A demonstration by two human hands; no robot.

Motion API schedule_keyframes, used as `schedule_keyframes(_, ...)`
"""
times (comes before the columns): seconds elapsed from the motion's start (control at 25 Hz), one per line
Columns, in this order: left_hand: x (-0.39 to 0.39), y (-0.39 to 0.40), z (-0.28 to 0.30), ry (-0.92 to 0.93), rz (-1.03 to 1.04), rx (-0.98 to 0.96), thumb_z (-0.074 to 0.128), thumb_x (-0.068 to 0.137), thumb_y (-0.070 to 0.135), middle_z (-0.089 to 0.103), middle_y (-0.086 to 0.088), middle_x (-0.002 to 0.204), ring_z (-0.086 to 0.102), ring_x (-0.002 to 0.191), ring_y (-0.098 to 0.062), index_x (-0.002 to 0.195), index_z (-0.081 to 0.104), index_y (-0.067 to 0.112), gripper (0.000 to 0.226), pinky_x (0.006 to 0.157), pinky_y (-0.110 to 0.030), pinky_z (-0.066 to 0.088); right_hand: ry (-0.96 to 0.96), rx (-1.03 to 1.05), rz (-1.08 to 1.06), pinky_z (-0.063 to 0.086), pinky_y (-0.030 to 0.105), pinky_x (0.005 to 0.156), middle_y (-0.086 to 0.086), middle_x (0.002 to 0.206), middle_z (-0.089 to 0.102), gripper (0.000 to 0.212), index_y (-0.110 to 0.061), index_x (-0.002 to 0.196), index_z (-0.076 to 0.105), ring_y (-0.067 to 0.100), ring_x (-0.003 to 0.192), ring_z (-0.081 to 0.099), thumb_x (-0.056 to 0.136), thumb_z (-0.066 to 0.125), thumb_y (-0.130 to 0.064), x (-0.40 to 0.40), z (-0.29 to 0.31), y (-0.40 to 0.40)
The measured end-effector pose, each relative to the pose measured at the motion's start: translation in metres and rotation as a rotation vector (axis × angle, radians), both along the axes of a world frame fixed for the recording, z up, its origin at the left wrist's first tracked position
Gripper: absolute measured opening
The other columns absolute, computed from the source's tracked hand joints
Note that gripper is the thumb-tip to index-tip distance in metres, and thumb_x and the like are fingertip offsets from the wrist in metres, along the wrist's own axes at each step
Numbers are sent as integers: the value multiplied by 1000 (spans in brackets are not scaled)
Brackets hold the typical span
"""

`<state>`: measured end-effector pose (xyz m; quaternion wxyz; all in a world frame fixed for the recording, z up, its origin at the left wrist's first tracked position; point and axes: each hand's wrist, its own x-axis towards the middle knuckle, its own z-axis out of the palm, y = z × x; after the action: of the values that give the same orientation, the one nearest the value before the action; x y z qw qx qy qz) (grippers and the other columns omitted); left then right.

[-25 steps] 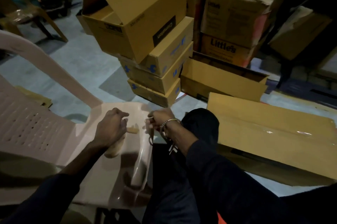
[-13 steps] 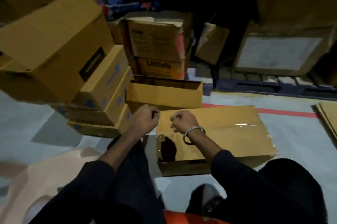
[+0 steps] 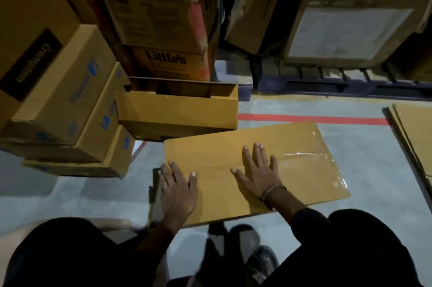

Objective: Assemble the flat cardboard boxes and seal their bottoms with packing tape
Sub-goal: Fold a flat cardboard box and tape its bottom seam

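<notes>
2 flat palms on a taped box

We see both hands spread flat, fingers straight, holding nothing: our left hand (image 3: 177, 189) rests over the near-left edge of the taped box (image 3: 233, 183), our right hand (image 3: 258, 171) presses near the middle, beside the clear tape (image 3: 306, 157). It lies on the floor (image 3: 350, 137) at our feet, just in front of an open carton (image 3: 177, 109). We judge it light, hollow and stiff at the folds — glossy where taped — so opposite edges, not the yielding centre, look the safest hold.
</notes>
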<state>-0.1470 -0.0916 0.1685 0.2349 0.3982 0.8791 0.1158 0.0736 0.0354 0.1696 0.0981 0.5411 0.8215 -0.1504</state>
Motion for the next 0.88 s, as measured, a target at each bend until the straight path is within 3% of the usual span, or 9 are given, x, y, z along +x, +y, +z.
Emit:
schedule_keyframes(0.12, 5, 9, -8, 118, 114, 62, 28, 102, 70, 15, -17, 170, 37, 145, -41, 165, 1, 14, 89, 107, -53, 46, 1, 162, -37, 8, 56, 124, 9, 173, 6, 91, -27, 166, 7, 26, 160, 3, 95, 9, -84, 14, -17, 6)
schedule_keyframes(0.28, 1, 16, -21, 216, 129, 112, 34, 101, 69, 42, -21, 150, 58, 120, -43, 164, 10, 10, 90, 84, -49, 57, -34, 221, -401, 5, 59, 125, 11, 173, 1, 91, -20, 166, 5, 25, 160, -2, 96, 0, -78, 65, -23, 57)
schedule_keyframes(0.36, -8, 30, -27, 232, 124, 109, 29, 100, 72, 42, -22, 150, 55, 125, -42, 163, 9, 7, 93, 88, -52, 56, -44, 213, -546, 8, 61, 124, 12, 173, 2, 94, -16, 166, 6, 26, 160, -2, 95, -5, -77, 90, -25, 87)
schedule_keyframes(0.44, -21, 49, -31, 229, 82, 96, 25, 100, 73, 33, -22, 160, 44, 139, -41, 163, 9, 5, 94, 100, -55, 52, -34, 184, -554, 12, 61, 124, 11, 173, 2, 96, -15, 165, 5, 27, 160, 1, 95, -3, -79, 106, -24, 116)
schedule_keyframes(0.6, -48, 90, -18, 126, 70, 170, 36, 103, 66, 28, -21, 162, 39, 142, -44, 163, 12, 6, 89, 102, -62, 44, 131, 46, -480, 37, 61, 112, 9, 171, 15, 94, -28, 165, 3, 42, 148, 32, 93, 26, -84, 119, -11, 168)
schedule_keyframes(0.68, -59, 102, -14, 65, 104, 160, 39, 99, 74, 29, -19, 163, 43, 139, -46, 164, 8, 11, 95, 105, -61, 42, 255, -43, -556, 41, 60, 108, 8, 168, 26, 98, -36, 164, 8, 45, 142, 41, 88, 44, -85, 126, -6, 180)
schedule_keyframes(0.8, -71, 104, -15, -125, 304, 91, 46, 79, 93, 47, -18, 154, 51, 133, -45, 161, 20, 17, 115, 108, -58, 44, 341, -159, -773, 46, 58, 104, 18, 154, 47, 121, -25, 159, 23, 47, 131, 50, 66, 62, -93, 133, -1, 180)
schedule_keyframes(0.88, -69, 99, -11, -201, 398, 84, 50, 72, 96, 59, -19, 141, 58, 123, -45, 151, 37, 13, 115, 101, -54, 50, 310, -202, -822, 54, 52, 91, 18, 131, 60, 127, -13, 141, 43, 39, 110, 59, 51, 56, -100, 133, 6, 171)
